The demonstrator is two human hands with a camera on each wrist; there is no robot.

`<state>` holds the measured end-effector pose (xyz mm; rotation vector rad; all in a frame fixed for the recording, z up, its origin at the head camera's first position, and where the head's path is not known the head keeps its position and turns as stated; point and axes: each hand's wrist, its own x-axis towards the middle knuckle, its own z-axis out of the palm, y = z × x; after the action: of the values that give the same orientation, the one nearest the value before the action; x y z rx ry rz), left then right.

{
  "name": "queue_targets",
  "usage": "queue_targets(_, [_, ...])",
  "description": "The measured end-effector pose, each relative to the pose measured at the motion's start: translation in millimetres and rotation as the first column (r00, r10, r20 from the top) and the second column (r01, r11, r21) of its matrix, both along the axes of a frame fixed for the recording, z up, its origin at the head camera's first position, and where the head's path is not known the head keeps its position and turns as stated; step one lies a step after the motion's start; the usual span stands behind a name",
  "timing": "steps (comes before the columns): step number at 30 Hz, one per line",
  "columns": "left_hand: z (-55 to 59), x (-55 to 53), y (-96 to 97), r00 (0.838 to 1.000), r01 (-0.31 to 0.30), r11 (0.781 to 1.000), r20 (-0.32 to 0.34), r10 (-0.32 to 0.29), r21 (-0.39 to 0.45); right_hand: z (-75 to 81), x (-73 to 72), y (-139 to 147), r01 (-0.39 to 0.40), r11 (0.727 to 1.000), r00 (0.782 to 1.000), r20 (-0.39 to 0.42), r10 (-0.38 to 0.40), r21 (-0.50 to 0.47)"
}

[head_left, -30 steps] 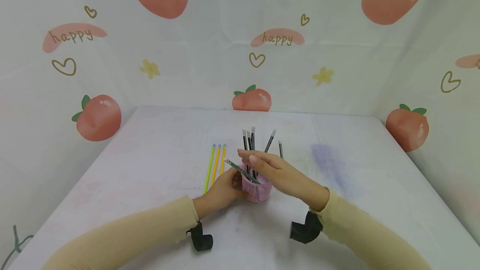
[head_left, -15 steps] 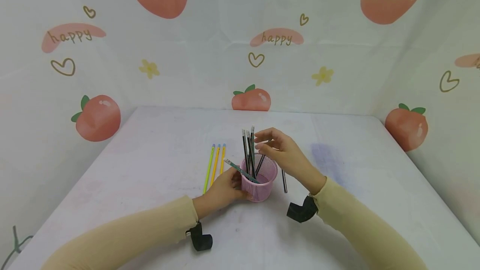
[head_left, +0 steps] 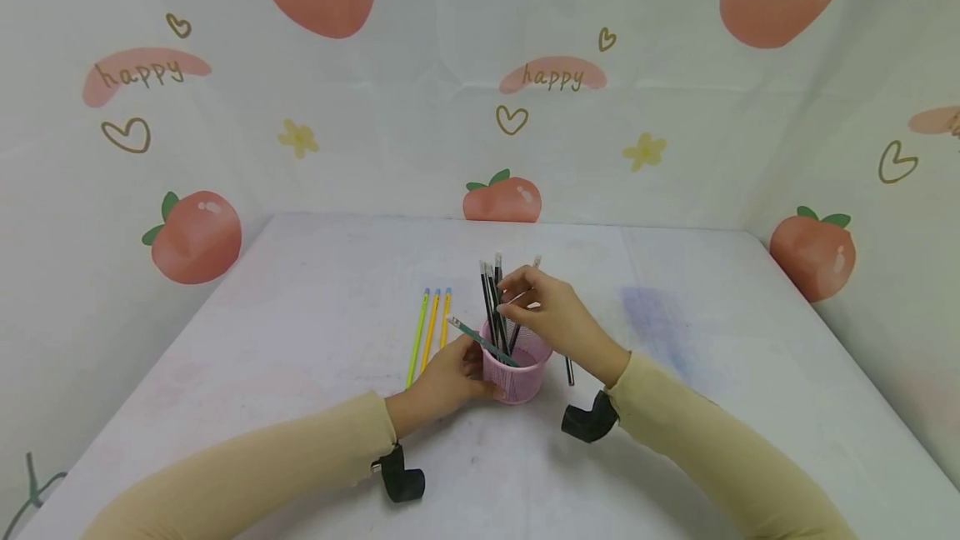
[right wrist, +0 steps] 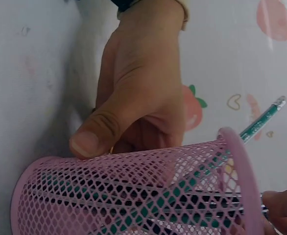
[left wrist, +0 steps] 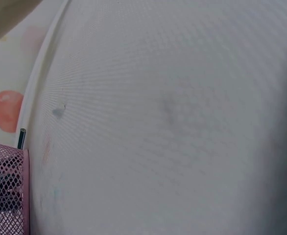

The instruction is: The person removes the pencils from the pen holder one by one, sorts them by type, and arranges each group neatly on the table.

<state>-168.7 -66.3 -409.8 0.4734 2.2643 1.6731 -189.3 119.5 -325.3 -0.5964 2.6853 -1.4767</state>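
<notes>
A pink mesh pencil cup (head_left: 517, 383) stands on the table, and my left hand (head_left: 442, 377) grips its left side. Seen from the right wrist, the left thumb (right wrist: 87, 144) lies along the mesh wall. Several black pencils (head_left: 487, 294) rise from the cup, eraser ends up. One dark green pencil (head_left: 472, 333) leans out over the left rim. My right hand (head_left: 551, 315) is above the cup with bent fingers, pinching among the black pencils. In the right wrist view, its fingertips (right wrist: 280, 208) meet the dark shafts just past the rim (right wrist: 244, 171).
Two yellow pencils (head_left: 432, 327) and a lime green pencil (head_left: 417, 340) lie side by side left of the cup. Another black pencil (head_left: 570, 372) lies to the right, partly hidden by my right hand. A patterned cloth (head_left: 405, 148) hangs behind the table (head_left: 300, 273).
My right hand has risen from across the cup's mouth to the upper pencils, then shifted left. The black pencils lean slightly further left. My left hand and the cup have stayed put.
</notes>
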Motion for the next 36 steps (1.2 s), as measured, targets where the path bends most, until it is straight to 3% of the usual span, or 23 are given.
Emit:
queue_targets(9, [1.7,0.8,-1.5,1.000,0.009,1.000,0.022,-0.008,-0.015,-3.4,0.5,-7,-0.029,0.994,1.000,-0.009,0.030,0.101])
queue_targets(36, [-0.2,0.2,-1.5,1.000,0.022,1.000,-0.004,-0.022,0.011,-4.3,3.6,-10,-0.073,0.989,0.997,-0.017,0.076,0.127])
